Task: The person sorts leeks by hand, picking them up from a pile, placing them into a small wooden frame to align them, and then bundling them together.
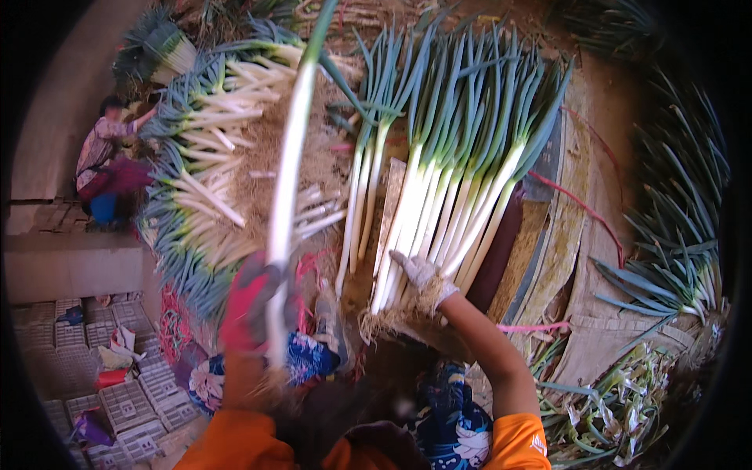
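My left hand (249, 305), in a red and grey glove, grips one long green onion (289, 170) low on its white shank. Its roots hang below the fist, and its green top runs past the upper edge of the picture. My right hand (420, 276), in a pale dirty glove, lies at the root end of a row of large green onions (432, 200). Some fingers spread over the white shanks, and stringy roots cover part of the palm; whether it grips a stalk is unclear. A few separate green onions (361, 194) lie just left of the row.
An arc of trimmed green onions (200, 158) spreads at left around loose roots (264, 141). Beyond it a person (106, 147) sits low. Plastic crates (126, 405) stand at lower left. Pink cord (587, 211) crosses the right side, near peeled leaf waste (611, 411) and more onions (687, 258).
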Available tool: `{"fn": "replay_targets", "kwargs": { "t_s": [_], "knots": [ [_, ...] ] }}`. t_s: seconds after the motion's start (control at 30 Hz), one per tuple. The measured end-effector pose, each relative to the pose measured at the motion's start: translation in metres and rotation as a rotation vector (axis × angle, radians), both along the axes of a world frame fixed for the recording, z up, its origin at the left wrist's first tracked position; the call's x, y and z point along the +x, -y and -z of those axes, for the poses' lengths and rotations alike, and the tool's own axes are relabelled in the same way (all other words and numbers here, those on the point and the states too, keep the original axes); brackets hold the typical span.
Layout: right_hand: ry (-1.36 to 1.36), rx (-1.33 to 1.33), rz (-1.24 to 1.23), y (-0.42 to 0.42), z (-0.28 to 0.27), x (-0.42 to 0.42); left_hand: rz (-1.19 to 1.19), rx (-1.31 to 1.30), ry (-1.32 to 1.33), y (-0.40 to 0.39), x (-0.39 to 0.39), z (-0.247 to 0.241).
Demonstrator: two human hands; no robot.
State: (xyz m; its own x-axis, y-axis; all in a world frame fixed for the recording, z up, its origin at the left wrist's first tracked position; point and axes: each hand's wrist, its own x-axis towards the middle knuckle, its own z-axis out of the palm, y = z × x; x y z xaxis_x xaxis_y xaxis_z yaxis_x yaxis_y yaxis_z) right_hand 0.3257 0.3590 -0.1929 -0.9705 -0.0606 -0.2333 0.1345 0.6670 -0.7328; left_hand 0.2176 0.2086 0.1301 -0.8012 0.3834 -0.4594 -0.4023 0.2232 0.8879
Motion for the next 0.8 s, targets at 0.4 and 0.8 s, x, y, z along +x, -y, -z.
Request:
{"fn": "replay_targets", "kwargs": {
  "t_s": [0.4,0.8],
  "knots": [
    [0.058,-0.095,0.012,-0.008,-0.016,0.006,0.081,-0.231,0.185,-0.038,0.0,0.221],
    [0.237,-0.833,0.793,0.047,-0.037,0.03,-0.046,0.154,0.364,-0.026,0.006,0.16]
  ]
}}
